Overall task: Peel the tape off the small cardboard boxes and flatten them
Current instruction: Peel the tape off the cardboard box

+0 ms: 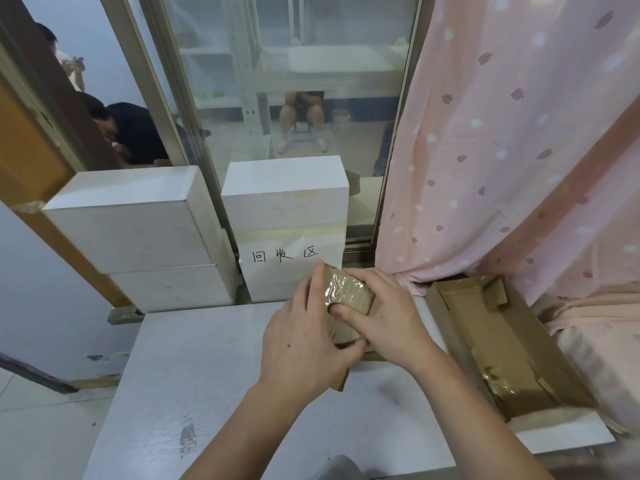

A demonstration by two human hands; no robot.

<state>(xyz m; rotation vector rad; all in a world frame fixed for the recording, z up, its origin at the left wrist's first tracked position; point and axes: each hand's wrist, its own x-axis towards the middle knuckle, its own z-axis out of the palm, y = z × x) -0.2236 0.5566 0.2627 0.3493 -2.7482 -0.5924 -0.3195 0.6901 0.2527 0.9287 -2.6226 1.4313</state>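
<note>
A small brown cardboard box [346, 296], wrapped with shiny clear tape, is held above the white table [207, 375] near its far edge. My left hand [304, 341] grips the box from the left side, fingers along its top and thumb underneath. My right hand [384, 317] holds it from the right, with the thumb pressing on the taped near face. A loose brown flap [341, 381] hangs down below my left hand. Most of the box is hidden by both hands.
A large open cardboard box [446, 327] with crumpled tape inside lies at the table's right. White boxes [138, 237] stand behind the table, one [287, 237] labelled with handwriting. A pink curtain [502, 150] hangs at the right. People are visible beyond the glass.
</note>
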